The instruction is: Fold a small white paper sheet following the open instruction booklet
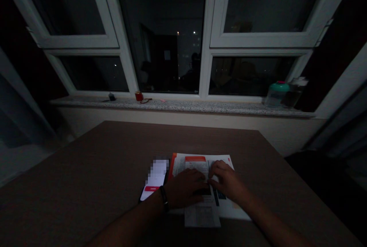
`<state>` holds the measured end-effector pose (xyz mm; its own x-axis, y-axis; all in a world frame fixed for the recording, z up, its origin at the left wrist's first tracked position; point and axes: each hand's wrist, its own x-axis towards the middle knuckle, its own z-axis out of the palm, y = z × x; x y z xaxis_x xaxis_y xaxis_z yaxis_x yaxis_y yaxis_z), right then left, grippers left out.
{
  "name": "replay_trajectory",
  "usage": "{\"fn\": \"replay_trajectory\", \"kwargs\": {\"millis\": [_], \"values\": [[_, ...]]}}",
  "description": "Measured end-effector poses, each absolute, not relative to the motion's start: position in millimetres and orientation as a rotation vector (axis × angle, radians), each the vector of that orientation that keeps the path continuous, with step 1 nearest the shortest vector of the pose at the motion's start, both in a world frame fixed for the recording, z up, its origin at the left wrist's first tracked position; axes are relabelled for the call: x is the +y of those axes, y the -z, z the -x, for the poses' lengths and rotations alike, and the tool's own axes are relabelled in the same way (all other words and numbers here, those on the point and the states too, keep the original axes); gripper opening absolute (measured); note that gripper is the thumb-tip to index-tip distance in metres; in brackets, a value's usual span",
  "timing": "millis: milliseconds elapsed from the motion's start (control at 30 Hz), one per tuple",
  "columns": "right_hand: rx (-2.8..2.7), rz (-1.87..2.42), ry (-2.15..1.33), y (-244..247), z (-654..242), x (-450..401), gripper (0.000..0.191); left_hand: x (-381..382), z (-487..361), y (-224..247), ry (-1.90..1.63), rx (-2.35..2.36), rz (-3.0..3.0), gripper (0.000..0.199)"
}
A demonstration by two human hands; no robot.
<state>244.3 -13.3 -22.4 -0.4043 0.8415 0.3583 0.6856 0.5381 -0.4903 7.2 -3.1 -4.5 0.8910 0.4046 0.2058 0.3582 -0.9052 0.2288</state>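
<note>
My left hand [186, 187], with a dark band on its wrist, lies flat over a narrow leaflet [196, 159] with an orange strip across its top. The fingers stretch to the right across the leaflet. At the leaflet's right side is my right hand [225, 180], its fingers bent and its thumb pinching near the edge. Underneath lies a larger printed sheet [226, 159] with an orange left border. The lower end of the narrow leaflet sticks out toward me past the sheet. A phone [156, 178] with a lit screen rests just left of the papers.
The papers lie on a brown table [114, 155]. Beyond it runs a speckled stone windowsill [183, 105] with a small red jar [138, 96], a small dark bottle [111, 96] and a green-topped plastic container [277, 94]. The room is dim.
</note>
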Motion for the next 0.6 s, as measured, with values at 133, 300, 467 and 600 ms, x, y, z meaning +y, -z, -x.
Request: {"fn": "replay_trajectory", "kwargs": {"millis": [133,300,467,600], "values": [[-2.219,1.288,-0.309,18.7,-245.0,-14.5,0.015,-2.5,-6.0,5.5,-0.365,0.619,-2.865,0.044],[-2.255,1.285,-0.265,15.0,-245.1,-17.2,0.020,-2.9,-6.3,5.1,-0.373,0.611,-2.860,0.043],[-2.271,1.281,-0.249,16.3,-245.0,-16.7,0.018,-3.9,-6.6,6.2,-0.393,0.609,-2.867,0.042],[-2.245,1.300,-0.276,18.1,-245.6,-15.1,0.015,-3.5,-7.5,7.4,-0.381,0.606,-2.872,0.043]]}}
